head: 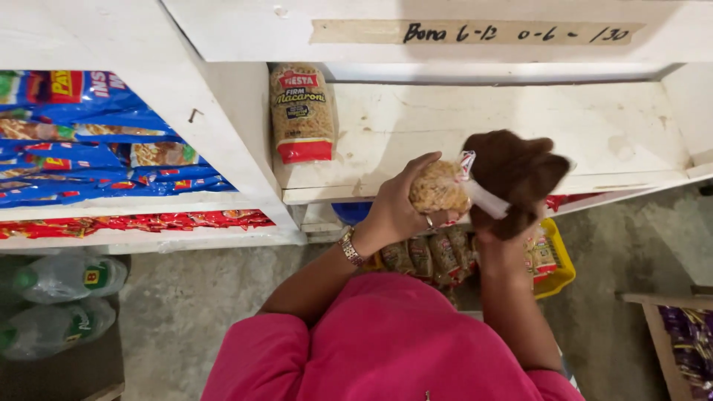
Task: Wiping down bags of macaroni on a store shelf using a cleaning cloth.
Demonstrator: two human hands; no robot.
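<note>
Left hand (397,204) is closed around a clear macaroni packet (438,187), fingers curled over its top and thumb beneath; a ring shows on one finger and a metal watch (350,246) sits on the wrist. Right hand (512,182) is motion-blurred and reads as a dark smear, so I cannot tell whether its fingers are spread or closed; it sits at the right end of the same packet, where a white and red strip of the wrapper's edge shows against it. The packet is held in the air between both hands, in front of the white shelf (520,126), not resting on the board. Beyond and to the left of the left hand, a second packet of macaroni (302,111) with a red and yellow label lies flat at the shelf's left end, well apart from the held one. Below both hands a yellow basket (561,263) holds further packets of the same kind (434,256). Far to the left of the left hand, blue noodle packs (96,141) are stacked in a neighbouring compartment, with green-capped plastic bottles (63,297) lower down. The pink sleeves (386,349) fill the bottom of the view.
</note>
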